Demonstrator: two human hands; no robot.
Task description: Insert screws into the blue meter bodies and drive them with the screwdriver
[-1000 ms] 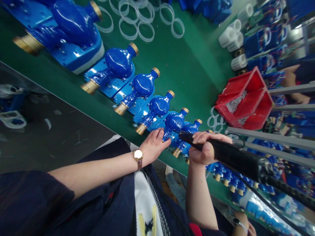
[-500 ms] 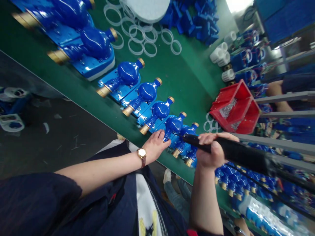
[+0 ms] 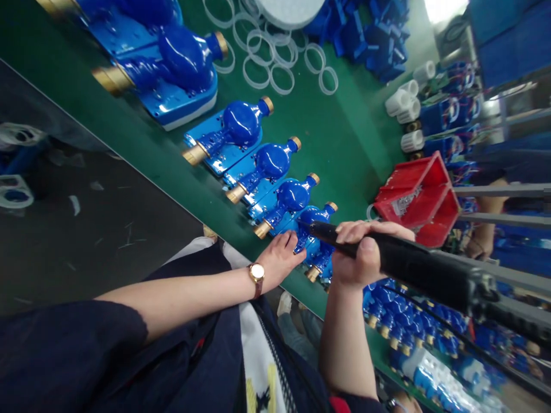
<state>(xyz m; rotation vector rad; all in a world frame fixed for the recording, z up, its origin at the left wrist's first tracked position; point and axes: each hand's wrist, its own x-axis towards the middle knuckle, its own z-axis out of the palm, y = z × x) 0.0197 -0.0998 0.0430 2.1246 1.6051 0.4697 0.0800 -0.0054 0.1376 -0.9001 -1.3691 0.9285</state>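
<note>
Within right fingers [image 3: 355, 231], smooth cylindrical tool [image 3: 422, 267]

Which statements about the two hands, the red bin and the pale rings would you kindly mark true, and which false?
1. The left hand touches a blue fitting. True.
2. The right hand is empty. False: it grips a black tool.
3. The red bin holds small metallic-looking parts. True.
4. The left hand's wrist is bare. False: it wears a watch.
5. Several pale rings lie on the green tabletop. True.
</note>
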